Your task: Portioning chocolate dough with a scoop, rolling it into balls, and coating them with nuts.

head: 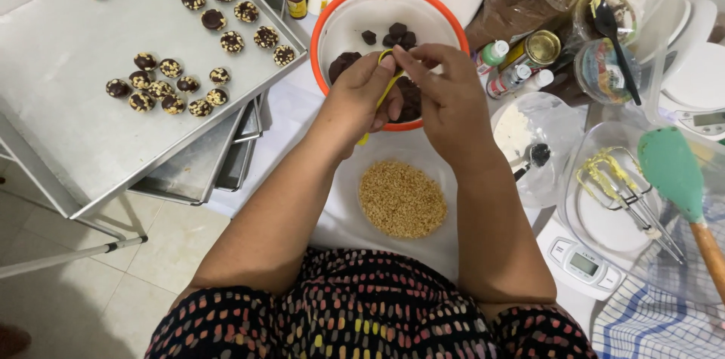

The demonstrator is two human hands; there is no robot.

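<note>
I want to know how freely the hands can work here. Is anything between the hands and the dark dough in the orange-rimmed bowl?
Nothing visible. The left hand, holding a yellow scoop, and the right hand meet right over the orange-rimmed bowl, directly above the dark dough.

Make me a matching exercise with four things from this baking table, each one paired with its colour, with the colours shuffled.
Things:
1. spatula head
2. bowl rim
3. dough pieces
4. small spoon in the left hand

Colours:
A. dark brown
B. yellow
C. teal green
D. orange

Pairs: 1-C, 2-D, 3-A, 4-B
</note>
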